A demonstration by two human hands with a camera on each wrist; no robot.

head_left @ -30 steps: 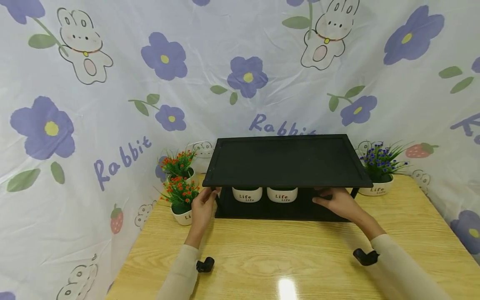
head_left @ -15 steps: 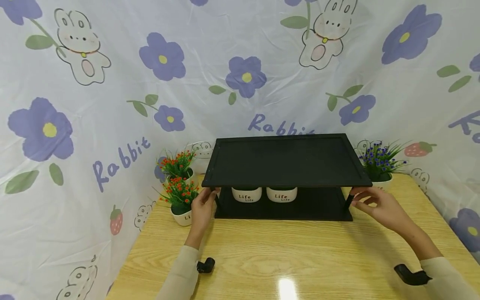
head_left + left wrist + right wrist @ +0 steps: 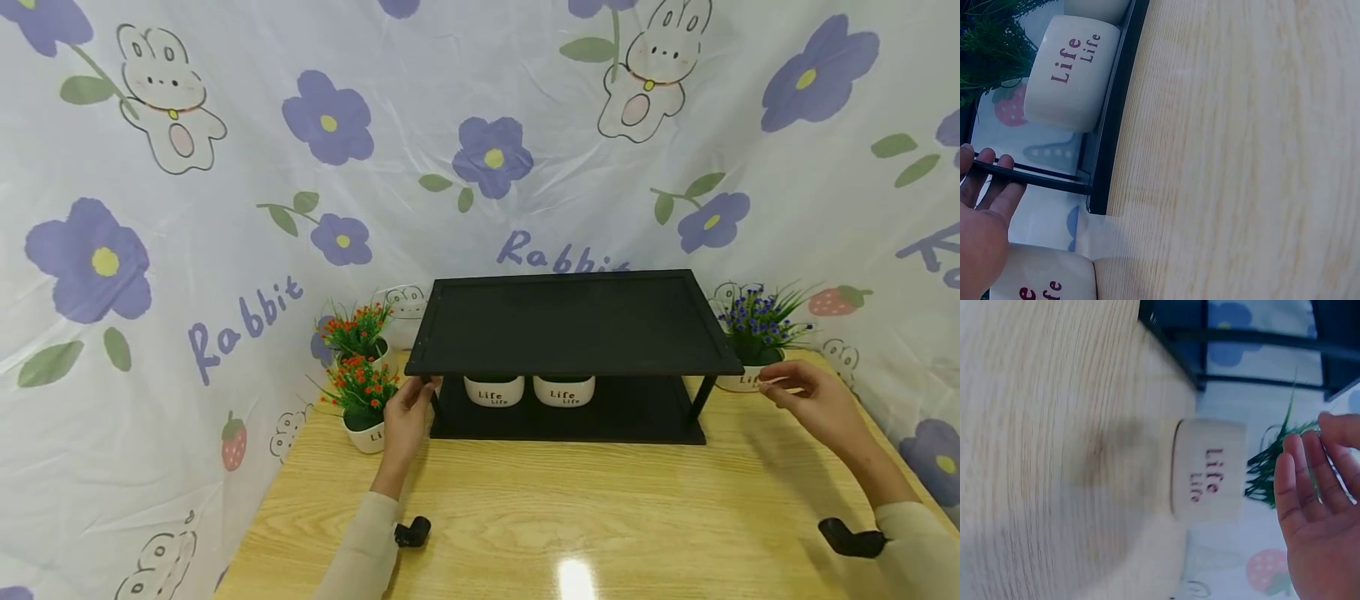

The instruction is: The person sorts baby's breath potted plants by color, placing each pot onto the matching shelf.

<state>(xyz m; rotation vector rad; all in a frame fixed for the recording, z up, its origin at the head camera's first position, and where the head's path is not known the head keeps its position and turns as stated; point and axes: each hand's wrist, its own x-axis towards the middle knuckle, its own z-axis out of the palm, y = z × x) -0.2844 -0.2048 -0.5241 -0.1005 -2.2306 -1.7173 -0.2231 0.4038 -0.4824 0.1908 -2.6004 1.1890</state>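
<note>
A black two-tier shelf (image 3: pixel 570 325) stands on the wooden table. My left hand (image 3: pixel 405 417) holds its front left post (image 3: pixel 1041 179), fingers curled behind the thin bar in the left wrist view. On the lower tier sit two white pots marked "Life", a left pot (image 3: pixel 493 391) and a right pot (image 3: pixel 564 392); the upper tier hides their plants in the head view. My right hand (image 3: pixel 813 404) hovers in front of a white pot (image 3: pixel 1210 472) with blue-purple flowers (image 3: pixel 761 319), right of the shelf. Its fingers are loosely bent, with nothing between them.
Two orange-flowered plants in white pots, a front plant (image 3: pixel 365 392) and a back plant (image 3: pixel 356 329), stand left of the shelf close to my left hand. A patterned cloth (image 3: pixel 225 208) hangs behind the table (image 3: pixel 555 500).
My right hand has come out from under the upper tier, passed the shelf's right post and moved right to the purple-flowered pot. My left hand stays at the left post.
</note>
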